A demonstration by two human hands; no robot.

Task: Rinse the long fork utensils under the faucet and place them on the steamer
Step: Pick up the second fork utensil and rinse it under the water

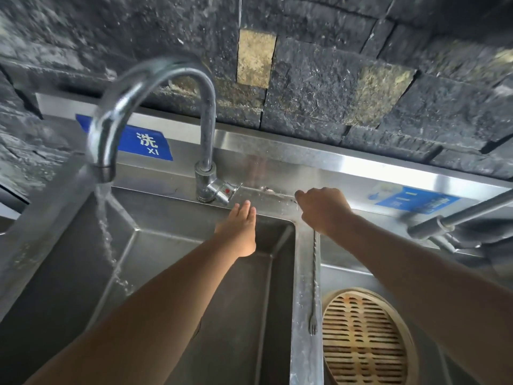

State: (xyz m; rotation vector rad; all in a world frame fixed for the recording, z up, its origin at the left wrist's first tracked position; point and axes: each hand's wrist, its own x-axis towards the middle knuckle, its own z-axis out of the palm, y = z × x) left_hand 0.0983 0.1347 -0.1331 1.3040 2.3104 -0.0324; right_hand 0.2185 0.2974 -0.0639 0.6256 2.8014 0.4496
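Reaching flat and open-fingered toward the faucet (155, 115), the left hand (238, 229) holds nothing while the right hand (323, 211), curled, grips a long fork (314, 284) over the sink divider (304, 357)

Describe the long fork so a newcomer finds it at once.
Find the steel divider between the two sink basins. The long fork lies along it, beside the bamboo steamer, tines toward the camera. It is the only thin twisted metal rod there.
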